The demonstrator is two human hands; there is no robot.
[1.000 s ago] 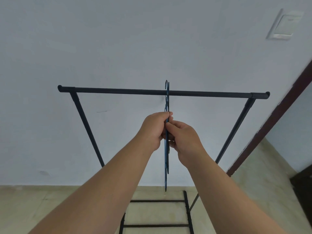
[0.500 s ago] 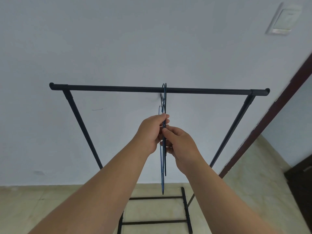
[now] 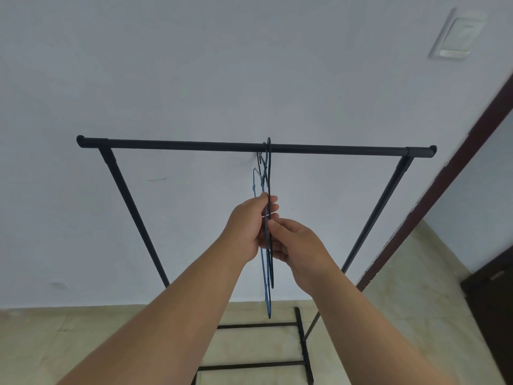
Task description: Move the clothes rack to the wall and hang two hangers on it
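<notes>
A black clothes rack (image 3: 194, 144) stands against the pale wall, its top bar running across the middle of the view. Two thin hangers hang edge-on below the bar. The dark hanger (image 3: 268, 168) has its hook over the bar. The blue hanger (image 3: 267, 295) sits just left of it, its upper part lower and away from the bar. My left hand (image 3: 247, 226) pinches the blue hanger from the left. My right hand (image 3: 297, 243) grips the dark hanger from the right. Both hands meet below the bar's middle.
A dark brown door frame (image 3: 449, 173) slants down the right side, with a dark piece of furniture (image 3: 491, 295) below it. A white wall switch (image 3: 458, 34) is at the upper right. The rack's lower rails (image 3: 255, 326) lie over the beige tiled floor (image 3: 41, 345).
The two hangers, held together before, have come apart: the blue one has shifted left and down, while the dark one stays hooked on the bar. My hands sit slightly lower.
</notes>
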